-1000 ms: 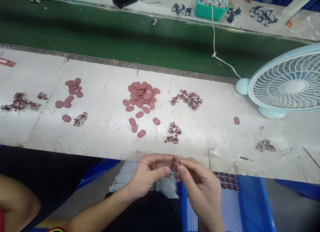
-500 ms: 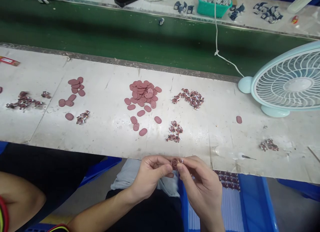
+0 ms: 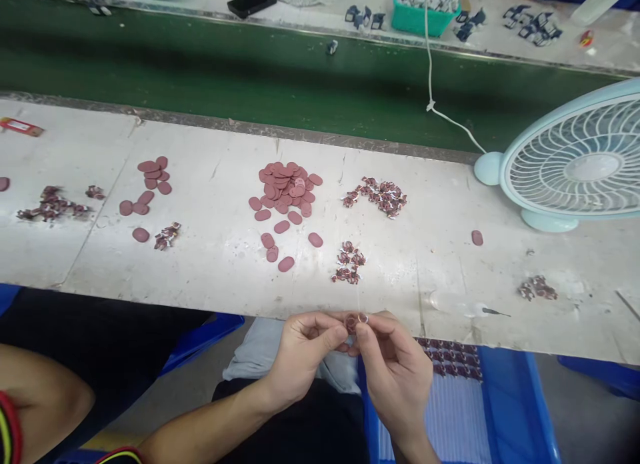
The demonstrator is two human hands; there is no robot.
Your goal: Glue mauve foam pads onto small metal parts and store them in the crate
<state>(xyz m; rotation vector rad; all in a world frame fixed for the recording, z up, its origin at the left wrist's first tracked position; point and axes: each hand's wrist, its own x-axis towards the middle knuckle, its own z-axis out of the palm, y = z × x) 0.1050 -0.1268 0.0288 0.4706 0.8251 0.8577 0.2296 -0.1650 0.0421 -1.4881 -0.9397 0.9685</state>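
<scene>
Both hands meet just below the front edge of the white table (image 3: 225,251). My left hand (image 3: 303,351) pinches one side of a small dark red part (image 3: 352,323) between thumb and fingers. On its other side, my right hand (image 3: 395,364) has thumb and forefinger closed on the same part, near a small whitish piece. Fingers cover much of the part. Beyond the hands lie a pile of flat red oval pieces (image 3: 284,184), a small cluster of brown-red parts (image 3: 349,263) and a larger cluster (image 3: 385,196).
A pale blue fan (image 3: 595,167) stands at the right. Below the table edge, a blue tray (image 3: 515,404) holds rows of dark red parts (image 3: 453,359). A person's bare arm (image 3: 45,397) is at the lower left. A black phone (image 3: 251,3) lies on the far table.
My right hand has shifted slightly left, and more rows in the tray show. The small part has turned or moved slightly between the fingers.
</scene>
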